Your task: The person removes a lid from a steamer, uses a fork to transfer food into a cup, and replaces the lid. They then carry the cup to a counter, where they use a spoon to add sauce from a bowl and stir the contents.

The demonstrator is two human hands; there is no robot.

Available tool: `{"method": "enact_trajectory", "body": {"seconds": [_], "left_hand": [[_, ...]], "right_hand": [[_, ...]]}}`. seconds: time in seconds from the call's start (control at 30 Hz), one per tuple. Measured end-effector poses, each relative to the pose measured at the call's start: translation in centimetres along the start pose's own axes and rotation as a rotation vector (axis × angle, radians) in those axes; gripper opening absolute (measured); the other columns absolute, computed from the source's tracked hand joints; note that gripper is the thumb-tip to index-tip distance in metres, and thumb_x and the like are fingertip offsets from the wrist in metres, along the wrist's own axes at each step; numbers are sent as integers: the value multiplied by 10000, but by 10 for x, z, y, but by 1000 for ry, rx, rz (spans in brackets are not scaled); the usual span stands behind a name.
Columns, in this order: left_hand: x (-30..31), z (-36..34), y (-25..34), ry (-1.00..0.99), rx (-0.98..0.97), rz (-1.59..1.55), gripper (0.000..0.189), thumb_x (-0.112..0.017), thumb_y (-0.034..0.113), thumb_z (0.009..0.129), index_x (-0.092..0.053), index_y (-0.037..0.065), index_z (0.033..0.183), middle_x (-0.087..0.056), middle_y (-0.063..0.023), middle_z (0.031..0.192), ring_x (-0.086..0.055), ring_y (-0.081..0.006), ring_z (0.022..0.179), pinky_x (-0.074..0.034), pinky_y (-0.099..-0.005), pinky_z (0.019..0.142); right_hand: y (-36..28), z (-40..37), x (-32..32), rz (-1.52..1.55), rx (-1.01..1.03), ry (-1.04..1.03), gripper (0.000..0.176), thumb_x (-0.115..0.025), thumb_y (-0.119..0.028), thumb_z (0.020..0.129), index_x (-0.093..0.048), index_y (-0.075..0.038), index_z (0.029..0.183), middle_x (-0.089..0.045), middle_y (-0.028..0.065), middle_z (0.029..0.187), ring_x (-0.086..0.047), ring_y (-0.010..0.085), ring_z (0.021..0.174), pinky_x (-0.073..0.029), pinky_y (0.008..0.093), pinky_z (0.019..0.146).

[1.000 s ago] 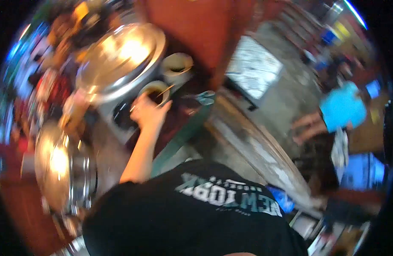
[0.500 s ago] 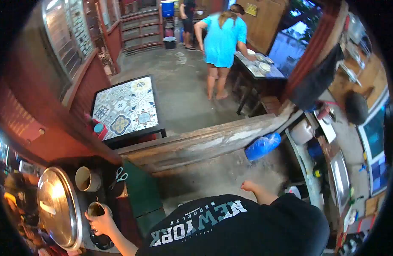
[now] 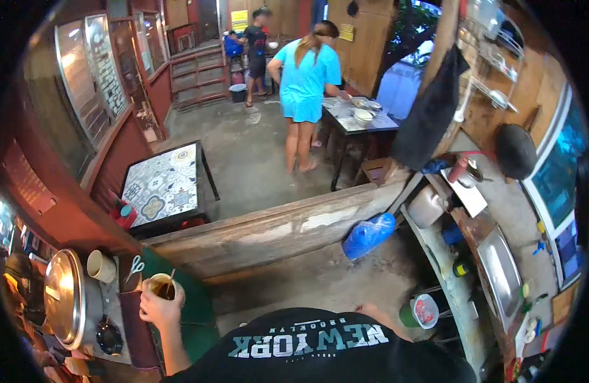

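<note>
My left hand (image 3: 159, 309) is wrapped round a cup (image 3: 179, 295) of dark brown liquid, raised over the counter's edge. A thin spoon handle (image 3: 172, 276) sticks up out of the liquid. Left of the cup, on the counter, are white-handled scissors (image 3: 136, 265), a beige mug (image 3: 101, 267) and a big lidded metal pot (image 3: 63, 295). A dark round object (image 3: 108, 336) sits below them. My right hand (image 3: 369, 310) is low beside my body, mostly hidden past the black shirt, so its fingers cannot be made out.
A low wooden wall (image 3: 282, 220) crosses in front, with a blue plastic-wrapped container (image 3: 369, 235) against it. A bucket (image 3: 425, 311) stands right, near the sink (image 3: 500, 271). Beyond are a tiled table (image 3: 163, 182), a person in blue (image 3: 310, 80) at another table, and a second person (image 3: 256, 48).
My left hand has lifted the cup off the counter area and moved it up and right. My right hand has drawn back toward my body. The view has shifted, showing more of the room's right side.
</note>
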State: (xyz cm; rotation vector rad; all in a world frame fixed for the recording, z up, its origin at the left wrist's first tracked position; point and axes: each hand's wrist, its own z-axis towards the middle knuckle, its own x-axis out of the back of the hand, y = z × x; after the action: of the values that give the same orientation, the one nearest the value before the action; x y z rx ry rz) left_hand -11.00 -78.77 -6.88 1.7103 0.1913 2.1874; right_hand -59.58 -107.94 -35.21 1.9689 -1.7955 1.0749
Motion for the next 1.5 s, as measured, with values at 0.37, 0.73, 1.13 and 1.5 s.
{"method": "enact_trajectory", "body": {"seconds": [0.37, 0.73, 1.13, 1.5], "left_hand": [[-58, -166, 241, -323, -647, -183, 971, -802, 429, 568, -324, 160, 1370, -467, -131, 1320, -410, -297, 1241, -214, -546, 1007], [-146, -325, 532, -395, -1388, -462, 856, -782, 453, 592, -409, 140, 1297, -505, -137, 1193, -464, -326, 1137, -257, -546, 964], [-217, -561, 842, -619, -1844, -715, 863, -775, 497, 580, -405, 191, 1298, -510, -180, 1162, -466, -350, 1140, -195, -567, 1001], [-249, -705, 991, -697, -1763, -493, 815, -808, 475, 573, -406, 137, 1196, -476, -163, 1179, -442, -350, 1176, -204, -571, 1005]], "right_hand": [[214, -94, -16, 216, -196, 249, 301, -536, -278, 798, -693, -56, 929, -653, 205, 982, -622, 373, 944, -491, 450, 831], [319, -67, 51, 365, -270, 424, 277, -536, -290, 839, -693, -111, 982, -664, 167, 977, -633, 355, 914, -489, 446, 829], [417, -101, 302, 757, -426, 986, 223, -609, -149, 831, -675, -20, 1000, -670, 207, 879, -667, 318, 820, -508, 372, 749], [531, -41, 556, 707, 37, 1149, 284, -604, -84, 857, -616, -55, 1140, -669, 112, 861, -647, 181, 734, -512, 296, 673]]}}
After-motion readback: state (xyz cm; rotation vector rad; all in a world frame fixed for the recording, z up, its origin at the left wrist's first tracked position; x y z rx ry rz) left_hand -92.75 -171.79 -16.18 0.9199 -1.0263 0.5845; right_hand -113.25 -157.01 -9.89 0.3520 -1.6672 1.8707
